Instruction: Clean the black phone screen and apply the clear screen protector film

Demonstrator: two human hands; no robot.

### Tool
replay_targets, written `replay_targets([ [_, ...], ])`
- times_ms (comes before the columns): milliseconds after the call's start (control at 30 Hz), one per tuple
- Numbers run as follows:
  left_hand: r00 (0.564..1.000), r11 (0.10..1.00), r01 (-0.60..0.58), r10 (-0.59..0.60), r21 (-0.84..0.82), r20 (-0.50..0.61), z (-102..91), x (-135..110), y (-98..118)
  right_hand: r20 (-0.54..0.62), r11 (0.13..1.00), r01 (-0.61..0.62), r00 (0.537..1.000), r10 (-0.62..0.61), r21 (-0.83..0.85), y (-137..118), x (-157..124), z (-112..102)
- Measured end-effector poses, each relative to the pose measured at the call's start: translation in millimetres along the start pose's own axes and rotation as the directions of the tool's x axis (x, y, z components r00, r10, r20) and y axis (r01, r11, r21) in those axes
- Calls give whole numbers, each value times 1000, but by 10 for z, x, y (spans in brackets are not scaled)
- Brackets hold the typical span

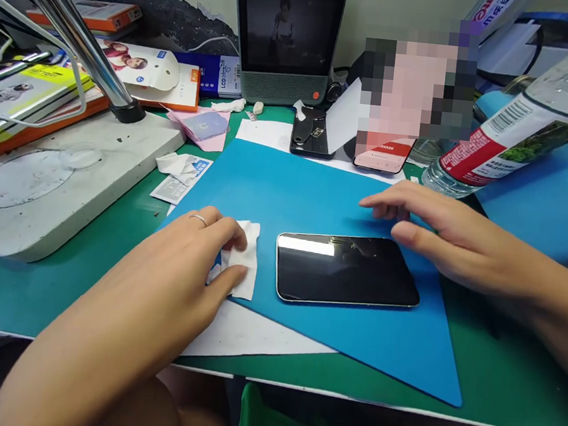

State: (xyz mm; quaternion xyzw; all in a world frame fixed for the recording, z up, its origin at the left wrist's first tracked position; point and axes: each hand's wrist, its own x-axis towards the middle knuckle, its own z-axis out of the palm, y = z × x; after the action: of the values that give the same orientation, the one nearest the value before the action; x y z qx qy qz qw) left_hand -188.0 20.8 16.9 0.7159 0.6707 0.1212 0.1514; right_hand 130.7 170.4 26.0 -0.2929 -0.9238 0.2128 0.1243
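A phone (348, 271) lies flat, its dark screen up and a bright reflection near its left end, on a blue mat (287, 180). To its left, my left hand (204, 252) rests with curled fingers and thumb on a white wipe (246, 263). Part of the wipe is hidden under the fingers. My right hand (443, 232) is held just beyond the phone's upper right corner, fingers stretched out and nothing in them. Left of the mat, a crumpled white wipe (178, 166) lies on a torn packet (182, 190).
At the back stands a smart display (286, 39). A black phone-shaped piece (314, 135) and another phone (382, 157), partly blurred out, lie before it. A tilted plastic bottle (512, 138) is at right. The lamp base (89, 201) and stacked boxes (28, 101) fill the left.
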Motion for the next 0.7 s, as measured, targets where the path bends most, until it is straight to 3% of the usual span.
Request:
replay_targets([
  [167,999,1000,2,-3,19,43,15,69,89,-51,999,29,998,-28,16,54,40,50],
  [433,992,997,-57,63,55,-114,-17,58,348,-63,998,58,996,-56,31,78,69,115],
  [700,998,995,-65,66,78,-19,109,176,476,-84,994,60,995,-53,86,116,56,158],
])
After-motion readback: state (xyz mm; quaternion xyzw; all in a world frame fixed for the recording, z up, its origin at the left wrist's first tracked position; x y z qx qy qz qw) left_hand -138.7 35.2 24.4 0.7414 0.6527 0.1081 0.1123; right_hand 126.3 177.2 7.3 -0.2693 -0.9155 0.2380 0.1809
